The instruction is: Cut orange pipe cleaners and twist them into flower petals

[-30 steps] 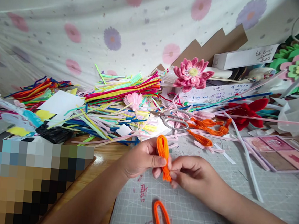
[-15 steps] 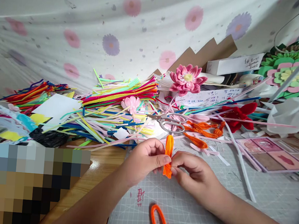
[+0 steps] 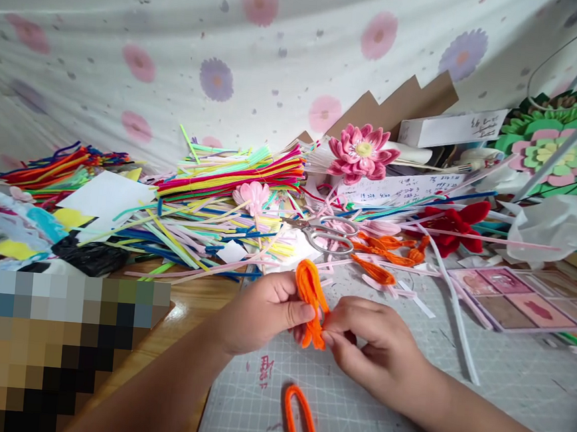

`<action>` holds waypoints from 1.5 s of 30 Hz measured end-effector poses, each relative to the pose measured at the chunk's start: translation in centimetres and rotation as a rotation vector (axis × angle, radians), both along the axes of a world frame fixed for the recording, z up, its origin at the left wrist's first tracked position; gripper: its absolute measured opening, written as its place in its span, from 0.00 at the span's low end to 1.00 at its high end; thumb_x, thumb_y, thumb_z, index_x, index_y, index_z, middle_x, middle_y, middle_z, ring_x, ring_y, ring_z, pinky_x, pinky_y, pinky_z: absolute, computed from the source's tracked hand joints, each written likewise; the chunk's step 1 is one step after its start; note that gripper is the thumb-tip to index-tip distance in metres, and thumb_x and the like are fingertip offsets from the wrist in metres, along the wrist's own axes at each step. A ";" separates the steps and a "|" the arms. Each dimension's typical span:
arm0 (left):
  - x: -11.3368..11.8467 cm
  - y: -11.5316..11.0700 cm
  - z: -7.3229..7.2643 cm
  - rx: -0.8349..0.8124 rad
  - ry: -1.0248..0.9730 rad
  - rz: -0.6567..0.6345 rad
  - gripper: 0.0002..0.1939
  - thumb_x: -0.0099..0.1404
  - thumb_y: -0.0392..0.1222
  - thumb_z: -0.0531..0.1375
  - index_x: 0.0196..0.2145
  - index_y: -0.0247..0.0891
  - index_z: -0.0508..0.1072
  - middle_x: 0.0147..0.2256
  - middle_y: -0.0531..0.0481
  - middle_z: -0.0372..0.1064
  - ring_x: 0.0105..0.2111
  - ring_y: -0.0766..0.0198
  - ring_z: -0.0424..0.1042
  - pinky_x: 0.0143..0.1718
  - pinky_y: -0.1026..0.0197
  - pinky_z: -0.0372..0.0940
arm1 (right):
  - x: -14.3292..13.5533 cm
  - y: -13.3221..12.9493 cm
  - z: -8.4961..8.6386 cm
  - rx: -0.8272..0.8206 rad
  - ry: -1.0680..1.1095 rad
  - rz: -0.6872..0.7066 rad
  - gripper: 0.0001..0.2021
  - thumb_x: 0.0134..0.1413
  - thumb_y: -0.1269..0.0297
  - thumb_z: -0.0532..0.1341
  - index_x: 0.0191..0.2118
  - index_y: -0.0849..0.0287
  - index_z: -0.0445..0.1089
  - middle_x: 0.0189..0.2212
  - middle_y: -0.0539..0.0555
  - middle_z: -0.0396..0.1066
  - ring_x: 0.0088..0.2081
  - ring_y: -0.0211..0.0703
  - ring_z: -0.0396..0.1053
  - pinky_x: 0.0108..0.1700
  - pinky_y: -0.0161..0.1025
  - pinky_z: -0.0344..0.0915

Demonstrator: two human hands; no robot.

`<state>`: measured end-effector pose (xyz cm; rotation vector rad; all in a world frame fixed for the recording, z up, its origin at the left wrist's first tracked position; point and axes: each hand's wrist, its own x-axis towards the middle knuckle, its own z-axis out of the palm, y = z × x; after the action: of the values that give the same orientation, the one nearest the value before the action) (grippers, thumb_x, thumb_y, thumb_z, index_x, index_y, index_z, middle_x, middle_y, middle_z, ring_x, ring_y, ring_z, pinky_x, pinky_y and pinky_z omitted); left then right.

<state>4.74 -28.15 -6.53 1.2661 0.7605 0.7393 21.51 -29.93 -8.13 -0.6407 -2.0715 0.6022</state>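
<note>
Between my hands is a bundle of looped orange pipe cleaners [image 3: 309, 285], held upright above the cutting mat. My left hand [image 3: 265, 314] is closed on it, thumb across the front and fingers behind. My right hand [image 3: 371, 336] pinches the bundle's lower right side between thumb and index finger; its other fingers are curled in. A single orange pipe cleaner bent into a narrow loop [image 3: 289, 409] lies on the mat below. Several finished-looking orange loops [image 3: 375, 271] lie beyond my hands, beside metal scissors [image 3: 334, 236].
The grey cutting mat [image 3: 234, 398] covers the wooden table [image 3: 179, 340]. Heaps of coloured pipe cleaners [image 3: 231, 178] lie at the back left. A pink flower [image 3: 362, 152], a red flower [image 3: 455, 228] and a palette-like tray [image 3: 516, 297] are farther right. A white strip [image 3: 454, 322] crosses the mat.
The orange bundle has turned and tilted to the left, so its loops show wider. Both hands still hold it. The whole view has shifted slightly.
</note>
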 end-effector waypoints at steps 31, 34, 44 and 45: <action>0.7 0.1 -0.7 0.119 0.059 0.147 0.12 0.51 0.43 0.62 0.32 0.34 0.70 0.29 0.50 0.69 0.30 0.65 0.67 0.33 0.63 0.62 | -0.3 -0.2 0.1 -0.021 0.100 -0.227 0.08 0.44 0.78 0.54 0.24 0.58 0.66 0.26 0.52 0.69 0.29 0.37 0.67 0.30 0.32 0.64; 0.7 0.1 -0.5 0.094 0.044 0.138 0.11 0.50 0.40 0.63 0.32 0.35 0.70 0.29 0.52 0.68 0.31 0.66 0.66 0.34 0.64 0.61 | -0.2 -0.1 0.1 -0.003 0.089 -0.204 0.08 0.43 0.79 0.54 0.24 0.59 0.65 0.26 0.52 0.69 0.28 0.36 0.66 0.30 0.31 0.64; -0.3 0.9 -0.2 0.194 0.075 -0.090 0.08 0.55 0.43 0.58 0.24 0.34 0.68 0.25 0.53 0.60 0.29 0.68 0.60 0.33 0.65 0.57 | -0.1 0.5 0.5 -0.334 0.100 -0.027 0.07 0.43 0.76 0.54 0.22 0.61 0.64 0.22 0.51 0.67 0.26 0.37 0.64 0.29 0.33 0.62; -0.5 1.0 -0.2 0.179 0.083 -0.128 0.09 0.55 0.43 0.59 0.24 0.34 0.68 0.25 0.53 0.60 0.29 0.68 0.60 0.33 0.65 0.57 | -0.2 0.4 0.5 -0.420 0.117 0.005 0.06 0.44 0.75 0.54 0.22 0.61 0.64 0.22 0.51 0.67 0.26 0.37 0.64 0.29 0.33 0.61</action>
<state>4.22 -27.17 -6.69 1.5007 0.6848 0.6647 21.34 -29.49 -7.62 -0.8153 -1.8501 1.0670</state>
